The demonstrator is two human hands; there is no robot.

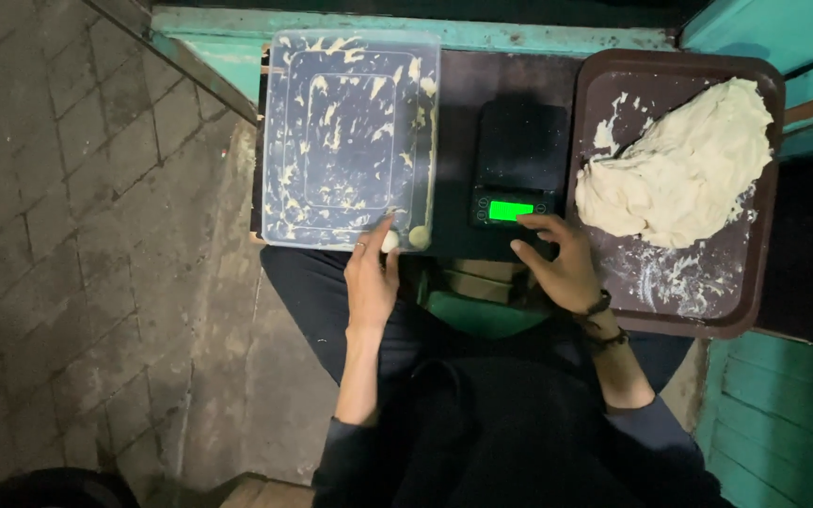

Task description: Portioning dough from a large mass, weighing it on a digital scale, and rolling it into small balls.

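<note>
My left hand (372, 275) rests at the near right corner of a clear plastic tray (286, 141) smeared with dough scraps, its fingertips on a small dough ball (390, 242); a second small ball (419, 237) lies beside it. My right hand (557, 263), with dark bead bracelets on the wrist, hovers at the near edge of a black digital scale (522, 146), fingers spread beside its lit green display (510, 210). A large mass of pale dough (684, 169) lies on a brown tray (726, 310) to the right.
The trays and scale sit on a dark tabletop (468, 85) with a teal painted edge (538, 36). Grey paving stones (68, 235) cover the ground at left. Teal wooden panels (783, 414) stand at right. My dark-clothed lap fills the bottom centre.
</note>
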